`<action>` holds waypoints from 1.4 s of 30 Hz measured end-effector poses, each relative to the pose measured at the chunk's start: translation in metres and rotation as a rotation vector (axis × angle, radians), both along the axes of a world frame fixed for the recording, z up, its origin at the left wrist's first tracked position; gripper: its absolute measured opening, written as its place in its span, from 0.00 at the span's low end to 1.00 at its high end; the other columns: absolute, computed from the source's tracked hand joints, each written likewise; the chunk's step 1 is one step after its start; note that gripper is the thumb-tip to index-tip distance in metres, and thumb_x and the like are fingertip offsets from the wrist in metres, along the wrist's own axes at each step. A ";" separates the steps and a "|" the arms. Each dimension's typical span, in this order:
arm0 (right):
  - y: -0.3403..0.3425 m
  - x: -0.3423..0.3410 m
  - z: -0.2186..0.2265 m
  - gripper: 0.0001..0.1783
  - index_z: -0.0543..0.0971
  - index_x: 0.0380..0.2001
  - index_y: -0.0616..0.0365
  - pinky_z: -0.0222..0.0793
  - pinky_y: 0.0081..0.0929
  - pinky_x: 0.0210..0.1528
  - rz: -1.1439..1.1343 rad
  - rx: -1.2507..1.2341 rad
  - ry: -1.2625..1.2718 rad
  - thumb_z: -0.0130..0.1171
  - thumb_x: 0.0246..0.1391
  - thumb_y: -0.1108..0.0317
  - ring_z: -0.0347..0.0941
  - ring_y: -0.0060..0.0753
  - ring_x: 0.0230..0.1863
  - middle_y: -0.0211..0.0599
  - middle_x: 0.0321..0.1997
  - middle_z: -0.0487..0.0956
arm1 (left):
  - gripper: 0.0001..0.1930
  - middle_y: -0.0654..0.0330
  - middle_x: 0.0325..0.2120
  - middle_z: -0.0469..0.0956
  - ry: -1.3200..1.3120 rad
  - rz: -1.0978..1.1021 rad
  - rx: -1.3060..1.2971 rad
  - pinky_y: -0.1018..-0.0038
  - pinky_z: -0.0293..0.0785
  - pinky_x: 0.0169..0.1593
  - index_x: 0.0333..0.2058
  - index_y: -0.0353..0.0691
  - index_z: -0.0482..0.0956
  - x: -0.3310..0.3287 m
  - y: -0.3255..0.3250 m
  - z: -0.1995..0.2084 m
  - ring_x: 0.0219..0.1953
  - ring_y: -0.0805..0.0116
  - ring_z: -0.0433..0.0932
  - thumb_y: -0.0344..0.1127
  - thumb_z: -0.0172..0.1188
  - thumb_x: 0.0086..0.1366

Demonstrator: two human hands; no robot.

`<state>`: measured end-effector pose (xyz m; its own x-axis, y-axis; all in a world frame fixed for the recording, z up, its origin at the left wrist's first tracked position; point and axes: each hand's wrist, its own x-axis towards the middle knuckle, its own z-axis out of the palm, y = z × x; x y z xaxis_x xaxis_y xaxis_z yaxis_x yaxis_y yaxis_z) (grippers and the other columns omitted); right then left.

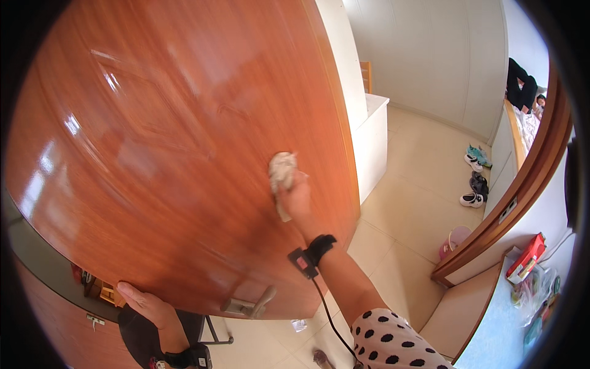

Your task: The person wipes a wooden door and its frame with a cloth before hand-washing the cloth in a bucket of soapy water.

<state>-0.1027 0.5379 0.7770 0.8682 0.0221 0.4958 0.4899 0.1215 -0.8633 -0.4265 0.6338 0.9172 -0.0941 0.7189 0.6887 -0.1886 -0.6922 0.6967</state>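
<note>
My right hand (298,198) is closed on a crumpled pale cloth (283,169), which it presses against the glossy reddish-brown wooden door (203,178). Slight blur softens the fingers and the cloth. Lower on the same door is a metal lever handle (251,302), below the right hand and apart from both hands. At the lower left, my left hand (149,305) is stretched out with its fingers extended, by the door's edge. Nothing shows in it. Each wrist has a black strap with a small device, and a cable runs down from the right one.
Beyond the door stands a white cabinet (372,144). Several shoes (474,184) and a pink bucket (455,241) are on the tiled floor. A pale blue tabletop (491,329) at right holds a red box (527,258) and plastic bags. A black chair (138,332) stands below my left hand.
</note>
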 end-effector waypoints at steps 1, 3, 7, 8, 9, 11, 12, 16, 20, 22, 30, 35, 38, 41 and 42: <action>-0.005 0.016 -0.021 0.19 0.73 0.42 0.59 0.65 0.40 0.48 -0.006 -0.059 0.143 0.56 0.42 0.72 0.68 0.55 0.48 0.52 0.44 0.74 | 0.28 0.48 0.52 0.63 0.052 0.047 0.016 0.72 0.62 0.52 0.54 0.27 0.59 -0.001 0.004 -0.004 0.50 0.62 0.65 0.50 0.35 0.70; -0.009 0.022 -0.073 0.20 0.72 0.43 0.61 0.67 0.40 0.45 0.029 -0.124 0.186 0.56 0.42 0.73 0.69 0.56 0.47 0.54 0.45 0.73 | 0.29 0.49 0.52 0.63 0.084 0.109 0.047 0.72 0.62 0.53 0.54 0.27 0.59 -0.004 0.012 0.000 0.50 0.62 0.64 0.50 0.35 0.70; 0.016 0.008 -0.148 0.19 0.74 0.42 0.58 0.68 0.39 0.41 -0.151 -0.630 0.543 0.57 0.44 0.65 0.72 0.49 0.44 0.48 0.44 0.75 | 0.30 0.49 0.54 0.62 0.000 0.036 -0.035 0.72 0.61 0.54 0.54 0.26 0.59 -0.001 0.015 0.001 0.52 0.61 0.64 0.51 0.35 0.70; 0.022 0.010 -0.151 0.19 0.74 0.42 0.57 0.68 0.38 0.40 -0.181 -0.701 0.539 0.58 0.45 0.63 0.73 0.47 0.43 0.47 0.44 0.75 | 0.30 0.49 0.54 0.62 0.050 0.064 -0.042 0.73 0.60 0.55 0.54 0.26 0.59 0.001 0.015 0.000 0.52 0.61 0.64 0.51 0.35 0.70; 0.029 0.004 -0.129 0.21 0.71 0.44 0.60 0.66 0.42 0.43 -0.127 -0.765 0.438 0.56 0.45 0.65 0.70 0.53 0.44 0.52 0.45 0.73 | 0.30 0.49 0.54 0.62 0.064 0.085 -0.037 0.73 0.60 0.55 0.54 0.26 0.59 -0.003 0.020 -0.002 0.52 0.61 0.64 0.51 0.35 0.70; 0.029 0.006 -0.095 0.26 0.63 0.50 0.66 0.63 0.52 0.48 -0.190 -0.487 0.343 0.53 0.45 0.71 0.64 0.69 0.47 0.68 0.50 0.65 | 0.30 0.49 0.54 0.62 0.009 0.138 -0.018 0.72 0.61 0.55 0.55 0.26 0.59 0.000 0.028 -0.004 0.52 0.61 0.64 0.51 0.35 0.69; 0.040 0.006 -0.075 0.22 0.67 0.45 0.65 0.61 0.49 0.49 -0.252 -0.393 0.255 0.53 0.43 0.73 0.65 0.62 0.46 0.62 0.47 0.67 | 0.30 0.49 0.54 0.62 0.017 0.136 -0.020 0.72 0.61 0.55 0.55 0.26 0.59 -0.002 0.029 0.000 0.52 0.61 0.64 0.51 0.35 0.69; 0.041 -0.003 -0.026 0.21 0.67 0.44 0.67 0.59 0.45 0.51 -0.336 -0.219 0.054 0.50 0.42 0.76 0.64 0.61 0.44 0.60 0.47 0.65 | 0.30 0.52 0.56 0.61 0.015 0.068 -0.077 0.71 0.60 0.57 0.57 0.29 0.58 0.001 0.023 0.007 0.54 0.62 0.64 0.52 0.36 0.69; 0.031 0.022 -0.109 0.30 0.59 0.53 0.66 0.57 0.49 0.52 -0.308 -0.281 0.298 0.50 0.42 0.76 0.61 0.63 0.50 0.59 0.52 0.63 | 0.31 0.50 0.57 0.60 -0.065 0.051 -0.146 0.71 0.60 0.57 0.56 0.27 0.58 0.003 0.021 0.007 0.55 0.61 0.63 0.52 0.36 0.68; 0.026 0.008 -0.128 0.32 0.58 0.57 0.60 0.55 0.49 0.56 -0.128 -0.345 0.829 0.51 0.46 0.74 0.57 0.60 0.57 0.59 0.55 0.62 | 0.32 0.50 0.57 0.60 -0.061 0.035 -0.132 0.71 0.60 0.58 0.56 0.26 0.58 0.004 0.021 0.009 0.55 0.60 0.63 0.52 0.36 0.68; -0.011 -0.149 -0.153 0.28 0.66 0.52 0.61 0.56 0.56 0.50 0.464 -1.334 -0.016 0.49 0.51 0.54 0.58 0.62 0.54 0.53 0.55 0.63 | 0.32 0.48 0.59 0.56 0.019 0.162 -0.085 0.70 0.57 0.60 0.58 0.27 0.56 -0.007 0.051 0.004 0.58 0.59 0.60 0.52 0.37 0.68; -0.081 -0.243 -0.187 0.22 0.67 0.46 0.60 0.62 0.48 0.45 0.789 -1.026 -0.076 0.45 0.53 0.56 0.66 0.54 0.46 0.49 0.46 0.69 | 0.32 0.48 0.59 0.58 0.090 0.131 0.046 0.70 0.57 0.60 0.57 0.26 0.57 -0.015 0.082 -0.002 0.58 0.58 0.60 0.52 0.38 0.68; -0.137 -0.261 -0.215 0.19 0.68 0.42 0.59 0.66 0.42 0.42 0.963 -1.011 -0.008 0.43 0.54 0.56 0.71 0.49 0.41 0.47 0.40 0.73 | 0.31 0.48 0.57 0.60 0.142 0.174 0.041 0.70 0.57 0.59 0.56 0.26 0.58 -0.010 0.065 0.004 0.58 0.58 0.61 0.51 0.38 0.69; -0.212 -0.259 -0.268 0.14 0.67 0.37 0.59 0.68 0.39 0.38 1.040 -1.088 0.192 0.42 0.54 0.60 0.73 0.47 0.34 0.44 0.31 0.74 | 0.30 0.49 0.58 0.58 0.198 0.101 -0.012 0.70 0.56 0.60 0.57 0.27 0.57 -0.010 0.058 0.003 0.59 0.59 0.60 0.49 0.38 0.69; -0.235 -0.259 -0.284 0.11 0.66 0.35 0.59 0.69 0.39 0.36 0.994 -1.066 0.273 0.42 0.53 0.63 0.73 0.46 0.32 0.43 0.29 0.73 | 0.29 0.49 0.59 0.57 0.220 0.027 -0.028 0.70 0.55 0.60 0.58 0.28 0.56 -0.014 0.058 0.003 0.59 0.59 0.59 0.48 0.38 0.69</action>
<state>-0.3620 0.3029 0.4928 0.3413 0.8885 -0.3068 0.3994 -0.4326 -0.8083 -0.4407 0.6914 0.9200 0.0366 0.7372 0.6747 -0.0117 -0.6748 0.7379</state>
